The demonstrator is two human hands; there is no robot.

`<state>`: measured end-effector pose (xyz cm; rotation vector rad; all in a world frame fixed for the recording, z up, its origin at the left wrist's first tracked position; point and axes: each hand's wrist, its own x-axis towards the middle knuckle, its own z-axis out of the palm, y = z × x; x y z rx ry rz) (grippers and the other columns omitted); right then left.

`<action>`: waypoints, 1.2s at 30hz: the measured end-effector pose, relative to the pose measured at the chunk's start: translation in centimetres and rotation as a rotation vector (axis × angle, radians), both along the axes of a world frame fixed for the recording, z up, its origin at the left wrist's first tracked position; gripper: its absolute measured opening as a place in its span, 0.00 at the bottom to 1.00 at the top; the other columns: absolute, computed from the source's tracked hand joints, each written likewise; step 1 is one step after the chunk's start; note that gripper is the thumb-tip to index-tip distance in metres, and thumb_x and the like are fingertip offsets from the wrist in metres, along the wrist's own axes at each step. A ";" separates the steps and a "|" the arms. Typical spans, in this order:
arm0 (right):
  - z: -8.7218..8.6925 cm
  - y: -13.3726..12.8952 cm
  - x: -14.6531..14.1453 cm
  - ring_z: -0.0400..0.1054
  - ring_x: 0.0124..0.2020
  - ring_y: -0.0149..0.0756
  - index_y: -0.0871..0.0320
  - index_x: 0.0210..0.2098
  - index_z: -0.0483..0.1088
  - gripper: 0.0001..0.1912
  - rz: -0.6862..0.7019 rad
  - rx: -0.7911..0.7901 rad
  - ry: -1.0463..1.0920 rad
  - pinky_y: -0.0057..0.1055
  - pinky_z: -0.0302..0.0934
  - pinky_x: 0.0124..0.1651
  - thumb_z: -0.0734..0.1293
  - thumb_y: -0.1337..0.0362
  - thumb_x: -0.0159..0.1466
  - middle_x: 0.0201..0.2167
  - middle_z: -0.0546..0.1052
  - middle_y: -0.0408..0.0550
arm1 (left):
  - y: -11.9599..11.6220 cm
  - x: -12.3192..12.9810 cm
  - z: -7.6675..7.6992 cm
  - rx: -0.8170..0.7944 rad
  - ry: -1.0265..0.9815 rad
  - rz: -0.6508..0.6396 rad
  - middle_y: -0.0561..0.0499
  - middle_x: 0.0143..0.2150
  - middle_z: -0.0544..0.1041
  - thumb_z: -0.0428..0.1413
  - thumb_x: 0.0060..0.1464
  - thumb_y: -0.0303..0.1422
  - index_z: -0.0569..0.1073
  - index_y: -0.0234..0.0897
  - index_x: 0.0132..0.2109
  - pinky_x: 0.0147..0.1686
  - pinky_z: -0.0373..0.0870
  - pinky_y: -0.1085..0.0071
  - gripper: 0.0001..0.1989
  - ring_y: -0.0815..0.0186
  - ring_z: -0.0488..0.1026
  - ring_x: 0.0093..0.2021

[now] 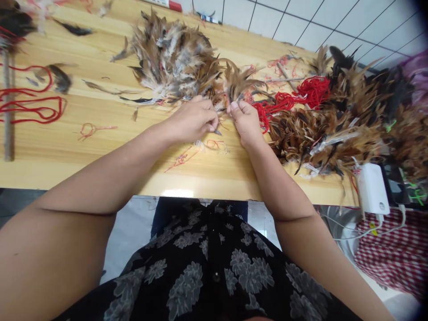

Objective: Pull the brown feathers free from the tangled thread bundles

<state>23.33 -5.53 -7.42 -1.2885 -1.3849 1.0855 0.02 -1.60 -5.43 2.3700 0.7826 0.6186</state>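
My right hand [244,117] pinches the base of a small bunch of brown feathers [237,82], whose tips fan out upward. Just to its left, my left hand [196,118] is closed with its fingers curled down; a small dark feather end shows under them, and what they grip is too small to make out. Beyond my left hand lies a large pile of brown and grey feathers [174,58]. A tangle of red cord [312,91] rests to the right of my right hand, beside more brown feathers [310,133].
The wooden table [133,171] also bears a stick [7,102] and looped red cord [50,120] at the left. Dark feathers [347,62] fill the right side. A white power bank [372,187] with cables sits at the front right edge. Thread scraps [182,158] lie near my hands.
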 end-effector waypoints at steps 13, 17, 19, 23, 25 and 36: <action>0.5 -0.8 -0.7 0.68 0.43 0.40 0.54 0.31 0.77 0.28 -0.019 0.022 -0.242 0.38 0.67 0.53 0.82 0.41 0.77 0.30 0.70 0.42 | -0.4 0.3 2.0 -0.068 -0.149 0.218 0.48 0.35 0.65 0.70 0.63 0.22 0.70 0.48 0.35 0.83 0.58 0.46 0.19 0.42 0.71 0.63; 0.7 -1.0 -0.8 0.67 0.41 0.39 0.54 0.32 0.79 0.23 0.038 -0.017 -0.230 0.37 0.66 0.52 0.82 0.48 0.76 0.29 0.70 0.42 | -0.8 0.7 1.9 -0.122 -0.229 0.200 0.47 0.34 0.65 0.71 0.68 0.27 0.67 0.49 0.34 0.82 0.61 0.47 0.22 0.40 0.71 0.66; 0.8 -1.1 -0.9 0.67 0.41 0.38 0.54 0.31 0.78 0.22 0.056 -0.023 -0.207 0.36 0.65 0.50 0.83 0.50 0.75 0.29 0.71 0.41 | -0.7 1.0 1.8 -0.092 -0.201 0.169 0.46 0.35 0.67 0.70 0.69 0.29 0.65 0.49 0.34 0.81 0.63 0.45 0.22 0.39 0.71 0.65; 0.7 -1.0 -1.2 0.67 0.40 0.37 0.53 0.32 0.75 0.23 0.087 -0.011 -0.140 0.34 0.65 0.49 0.83 0.49 0.74 0.30 0.71 0.40 | -0.9 1.1 2.1 -0.002 -0.136 0.160 0.42 0.41 0.74 0.70 0.70 0.31 0.68 0.47 0.35 0.79 0.64 0.40 0.19 0.39 0.72 0.62; 0.7 -0.9 -1.3 0.66 0.39 0.35 0.53 0.33 0.74 0.25 0.089 -0.028 -0.083 0.33 0.65 0.47 0.83 0.46 0.75 0.31 0.71 0.40 | -1.3 0.7 2.7 0.051 -0.193 0.218 0.41 0.46 0.78 0.70 0.70 0.31 0.73 0.47 0.38 0.79 0.64 0.40 0.15 0.38 0.72 0.64; 1.6 -1.1 -1.4 0.58 0.32 0.31 0.50 0.32 0.67 0.39 0.056 -0.095 0.088 0.30 0.62 0.37 0.84 0.26 0.70 0.27 0.65 0.36 | -1.7 0.6 1.7 -0.351 -0.473 0.292 0.48 0.35 0.80 0.76 0.67 0.35 0.84 0.44 0.37 0.50 0.81 0.55 0.10 0.50 0.80 0.45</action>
